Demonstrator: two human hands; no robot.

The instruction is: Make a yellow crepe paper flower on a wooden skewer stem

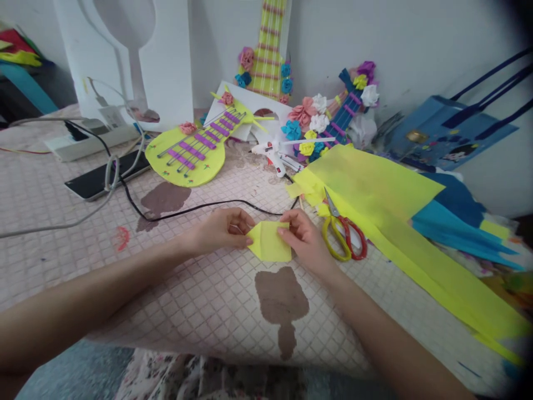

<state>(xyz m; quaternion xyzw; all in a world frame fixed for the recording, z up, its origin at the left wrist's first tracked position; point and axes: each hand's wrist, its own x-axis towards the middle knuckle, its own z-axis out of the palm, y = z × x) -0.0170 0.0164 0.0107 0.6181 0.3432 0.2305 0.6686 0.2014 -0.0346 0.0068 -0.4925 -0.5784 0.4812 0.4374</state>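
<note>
Inspecting the head view, we find a small yellow paper piece (pixel 275 243) held between both hands above the quilted table cover (pixel 200 311). Its left end is folded to a point, while the right part is roughly square. We record the left hand (pixel 220 229) pinching the pointed end between thumb and forefinger, its other fingers curled. We record the right hand (pixel 307 240) pinching the opposite side near the upper right corner, thumb laid on the near face.

To the right of the right hand, we note scissors (pixel 336 216) with one yellow and one red handle, beside large yellow sheets (pixel 375 178). Blue sheets (pixel 453 222) lie further right, partly under the yellow.

Beyond the hands, we observe a black cable (pixel 200 206) crossing the cover, a white glue gun (pixel 265 150) and a yellow guitar-shaped piece (pixel 200 168) bearing purple strips. At the left we list a dark flat device (pixel 95 180) near a white power strip (pixel 79 147); at the far right stands a blue bag (pixel 435 119).
</note>
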